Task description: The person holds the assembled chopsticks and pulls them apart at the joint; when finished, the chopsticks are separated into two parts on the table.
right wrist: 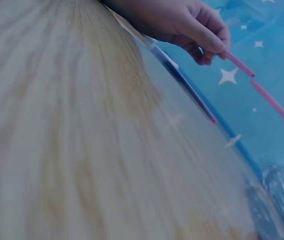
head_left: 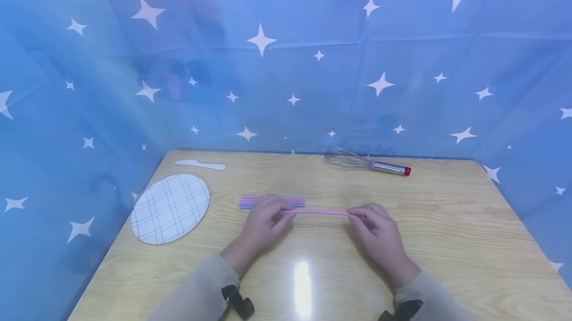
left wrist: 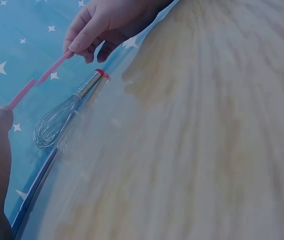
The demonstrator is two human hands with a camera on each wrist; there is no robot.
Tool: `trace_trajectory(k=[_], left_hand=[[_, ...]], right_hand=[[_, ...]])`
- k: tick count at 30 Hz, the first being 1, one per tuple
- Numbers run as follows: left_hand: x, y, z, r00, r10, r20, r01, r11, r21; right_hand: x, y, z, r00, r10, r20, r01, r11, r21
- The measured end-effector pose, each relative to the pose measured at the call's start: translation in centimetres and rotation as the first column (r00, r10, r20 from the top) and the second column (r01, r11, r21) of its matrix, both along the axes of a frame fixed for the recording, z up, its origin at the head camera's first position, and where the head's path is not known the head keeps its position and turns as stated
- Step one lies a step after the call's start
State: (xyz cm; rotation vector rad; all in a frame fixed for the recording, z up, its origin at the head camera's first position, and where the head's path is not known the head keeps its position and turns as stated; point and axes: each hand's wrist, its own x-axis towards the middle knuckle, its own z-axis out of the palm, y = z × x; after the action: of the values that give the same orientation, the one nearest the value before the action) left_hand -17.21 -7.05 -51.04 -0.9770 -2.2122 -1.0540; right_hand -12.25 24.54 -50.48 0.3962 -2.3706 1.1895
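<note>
My left hand (head_left: 265,222) pinches one pink drinking straw (right wrist: 239,64) between thumb and fingers. A second pink straw (left wrist: 55,68) is pinched by my right hand (head_left: 380,234). In both wrist views the straws' free tips point at each other with a small gap, held above the table; in the head view they form one nearly straight line. Just behind my left hand lies a bundle of pink, purple and blue straws (head_left: 295,203), its middle partly covered by that hand.
A white plate (head_left: 172,209) with a checked pattern sits at the left, and a white knife (head_left: 201,164) lies behind it. Along the table's back edge rests a wire whisk (head_left: 366,162) with a red handle end. A blue star-patterned curtain (head_left: 313,83) surrounds the wooden table (head_left: 469,241).
</note>
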Motion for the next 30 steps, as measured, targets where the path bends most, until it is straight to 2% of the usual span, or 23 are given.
trace_trajectory(k=[9, 15, 21, 24, 30], left_hand=[[0.1, 0.3, 0.4, 0.999, 0.022, 0.032, -0.022, 1.0, -0.004], [-0.2, 1.2, 0.0, 1.0, -0.001, -0.023, 0.001, 1.0, -0.026], [-0.5, 3.1, -0.3, 0.997, -0.031, -0.064, 0.028, 0.998, -0.051], [-0.6, 4.0, -0.2, 0.999, -0.013, -0.048, 0.01, 0.998, -0.066], [-0.6, 5.4, 0.2, 0.997, 0.076, -0.015, -0.077, 0.992, -0.101]], right_hand=[[0.8, 2.5, 0.0, 0.999, -0.047, -0.011, 0.047, 0.999, 0.013], [0.9, 4.3, -0.1, 0.996, -0.079, -0.042, 0.08, 0.997, 0.02], [1.2, 6.6, 0.0, 0.99, -0.122, -0.067, 0.125, 0.991, 0.037], [1.2, 7.6, 0.0, 0.986, -0.148, -0.075, 0.151, 0.988, 0.042], [0.5, 8.5, 0.0, 0.98, -0.191, -0.048, 0.194, 0.98, 0.053]])
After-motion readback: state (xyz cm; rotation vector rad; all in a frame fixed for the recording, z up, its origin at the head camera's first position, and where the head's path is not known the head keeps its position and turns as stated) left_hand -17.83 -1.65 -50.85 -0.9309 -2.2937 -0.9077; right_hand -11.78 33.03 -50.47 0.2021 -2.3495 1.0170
